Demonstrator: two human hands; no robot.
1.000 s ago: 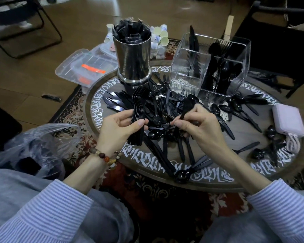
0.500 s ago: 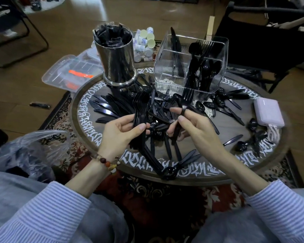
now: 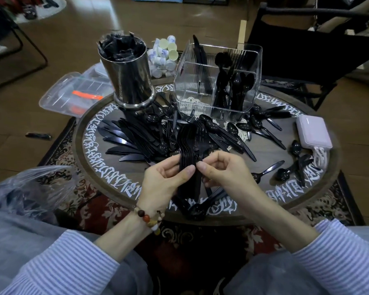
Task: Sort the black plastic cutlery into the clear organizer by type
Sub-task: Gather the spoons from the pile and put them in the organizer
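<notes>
Bringing one more fork (image 3: 200, 145) over, our right hand (image 3: 224, 173) now pinches it against the fork stack (image 3: 186, 143) gripped in our left hand (image 3: 164, 179); the organizer (image 3: 217, 81) waits far.

Brown wooden floor (image 3: 77, 35), patterned red rug (image 3: 90, 211), black folding chair (image 3: 303, 52) behind the round lettered table (image 3: 98, 167).

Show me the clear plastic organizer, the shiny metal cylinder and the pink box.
Clear plastic organizer (image 3: 180, 81): head view, bare left wall.
Shiny metal cylinder (image 3: 129, 81): head view, middle of its side.
Pink rectangular box (image 3: 313, 131): head view, top face.
</notes>
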